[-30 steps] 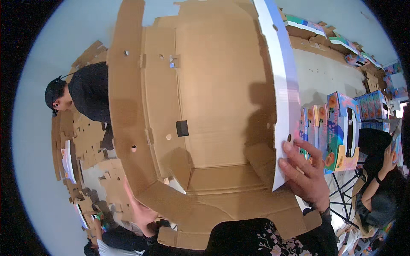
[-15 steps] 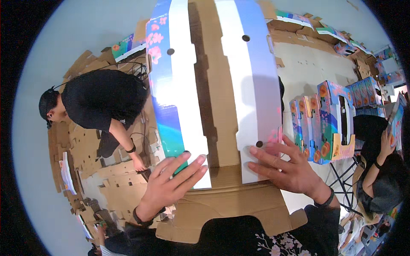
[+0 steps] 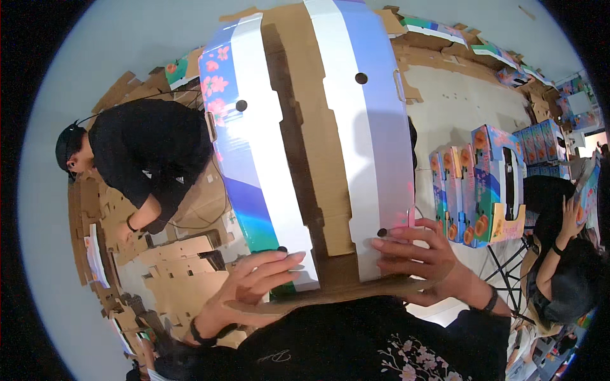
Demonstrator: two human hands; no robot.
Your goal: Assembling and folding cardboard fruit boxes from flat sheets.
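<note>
One large printed carton blank, brown cardboard inside with two folded-over flaps in white, blue and purple, held upright straight ahead, long axis running away from the body and slightly left, near edge resting against the chest. Beyond it, bare pale floor littered with flat brown cardboard sheets at left, too many and too overlapped to count. At right, a row of about five finished flowered boxes standing side by side, well apart from the blank. Two other people: one in black bent over the sheets at left, one seated at far right. Two hands at the near end, equally close: left hand spread flat, fingers pressing the left flap; right hand likewise open, fingers extended flat on the right flap, neither clenched
</note>
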